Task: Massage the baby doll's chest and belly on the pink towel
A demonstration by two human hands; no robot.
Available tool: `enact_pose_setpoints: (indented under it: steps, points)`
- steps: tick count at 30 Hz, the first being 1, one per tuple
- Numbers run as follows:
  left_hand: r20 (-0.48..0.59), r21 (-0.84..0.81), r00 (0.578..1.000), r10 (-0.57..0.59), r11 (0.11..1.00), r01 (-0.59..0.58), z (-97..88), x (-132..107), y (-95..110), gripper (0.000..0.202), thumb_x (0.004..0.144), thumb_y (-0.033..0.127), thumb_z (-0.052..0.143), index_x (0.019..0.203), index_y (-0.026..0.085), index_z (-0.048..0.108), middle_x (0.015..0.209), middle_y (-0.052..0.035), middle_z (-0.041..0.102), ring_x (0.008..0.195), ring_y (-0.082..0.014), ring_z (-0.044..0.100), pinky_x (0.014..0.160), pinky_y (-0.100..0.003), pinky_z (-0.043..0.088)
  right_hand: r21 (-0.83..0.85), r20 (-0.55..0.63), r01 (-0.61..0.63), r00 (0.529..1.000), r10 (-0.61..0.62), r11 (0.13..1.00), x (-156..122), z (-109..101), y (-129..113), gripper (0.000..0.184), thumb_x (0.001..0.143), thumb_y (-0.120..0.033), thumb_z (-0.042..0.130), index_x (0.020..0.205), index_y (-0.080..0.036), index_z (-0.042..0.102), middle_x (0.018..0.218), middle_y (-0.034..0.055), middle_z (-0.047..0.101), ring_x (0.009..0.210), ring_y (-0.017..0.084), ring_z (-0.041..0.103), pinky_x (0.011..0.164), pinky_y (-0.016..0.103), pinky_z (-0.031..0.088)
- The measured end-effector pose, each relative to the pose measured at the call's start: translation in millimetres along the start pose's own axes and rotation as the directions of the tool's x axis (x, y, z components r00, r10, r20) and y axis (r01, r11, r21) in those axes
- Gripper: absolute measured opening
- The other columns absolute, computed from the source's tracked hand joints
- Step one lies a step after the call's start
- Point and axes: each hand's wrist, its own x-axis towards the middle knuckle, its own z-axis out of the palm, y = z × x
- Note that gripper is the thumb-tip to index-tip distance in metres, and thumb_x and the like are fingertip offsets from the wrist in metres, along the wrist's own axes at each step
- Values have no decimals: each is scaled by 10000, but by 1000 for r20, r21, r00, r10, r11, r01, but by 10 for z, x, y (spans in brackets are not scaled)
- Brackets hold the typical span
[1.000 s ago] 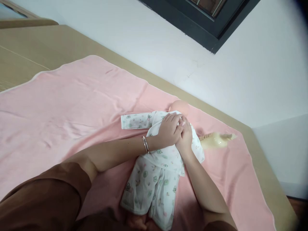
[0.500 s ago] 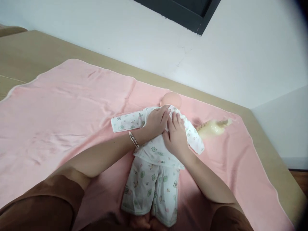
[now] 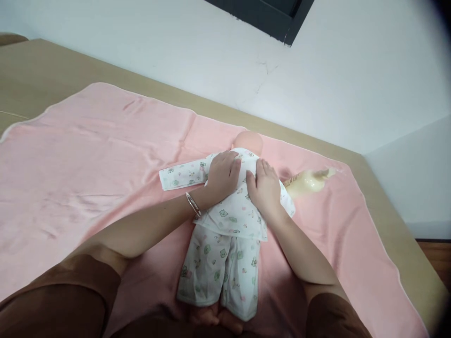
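A baby doll (image 3: 248, 141) lies on its back on a pink blanket (image 3: 88, 159), dressed in a white printed top (image 3: 234, 211) and matching trousers (image 3: 220, 267). My left hand (image 3: 221, 176), with a metal bangle on the wrist, lies flat and open on the doll's chest near the empty left sleeve (image 3: 181, 174). My right hand (image 3: 265, 188) lies flat and open beside it on the other side of the chest. The doll's bare arm (image 3: 310, 180) sticks out to the right. Its feet (image 3: 214, 319) show below the trouser legs.
The blanket covers a tan wooden surface (image 3: 38, 70) that runs along a white wall (image 3: 197, 51). A dark window frame (image 3: 271, 16) sits at the top. The surface's right edge drops to a wooden floor (image 3: 435, 253).
My hands were stacked together on the doll's chest; they have come apart and now lie flat side by side. The view has shifted slightly.
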Motion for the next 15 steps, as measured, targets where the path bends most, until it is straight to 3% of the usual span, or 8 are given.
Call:
enact_pose_setpoints:
  steps: [2, 4, 7, 10, 12, 15]
  points:
    - [7, 51, 1000, -16, 999, 16, -1, 0, 7, 512, 1047, 428, 208, 1184, 133, 604, 1195, -162, 675, 1176, -275, 597, 1068, -496, 439, -58, -9, -6, 1000, 6, 998, -122, 9, -105, 593, 1006, -376, 355, 1465, -8, 431, 1492, 264, 479, 1439, 392, 391, 1169, 630, 307]
    - [15, 43, 1000, -8, 999, 7, -8, 0, 10, 530, 1048, 436, 188, 1164, 141, 613, 1179, -156, 681, 1160, -274, 603, 1061, -494, 442, -75, 29, 88, 996, -86, 993, -212, 8, -187, 567, 998, -329, 363, 1474, -30, 432, 1545, 247, 415, 1483, 394, 310, 1185, 640, 277]
    - [-5, -24, 1000, 6, 1000, -7, -18, 1, -1, 588, 1051, 465, 136, 1065, 175, 647, 1124, -131, 702, 1113, -255, 630, 1041, -466, 460, -42, 134, 299, 947, -292, 953, -186, -12, -174, 525, 985, -263, 367, 1476, -104, 465, 1605, 159, 354, 1537, 349, 181, 1227, 609, 220]
    - [-44, -86, 999, -7, 996, 3, -18, 11, -25, 627, 1049, 496, 115, 1009, 196, 664, 1079, -105, 716, 1087, -236, 648, 1022, -441, 481, 42, 202, 433, 879, -433, 900, -16, -39, -16, 491, 997, -301, 381, 1468, -217, 493, 1597, 41, 397, 1541, 276, 201, 1253, 542, 199]
    - [-46, -108, 999, 4, 994, -9, -14, 21, -41, 641, 1047, 515, 115, 992, 202, 672, 1064, -95, 723, 1073, -227, 655, 1011, -427, 492, 83, 202, 413, 884, -421, 907, 80, -45, 84, 487, 1011, -369, 384, 1478, -262, 474, 1595, 7, 402, 1531, 241, 238, 1254, 518, 208]
    - [-39, -125, 999, 22, 992, -27, -10, 25, -57, 654, 1043, 539, 122, 1025, 196, 679, 1099, -99, 727, 1090, -225, 654, 1021, -426, 488, 54, 145, 232, 960, -238, 971, 84, -31, 102, 543, 1016, -441, 371, 1506, -213, 427, 1616, 70, 358, 1524, 271, 258, 1233, 556, 229]
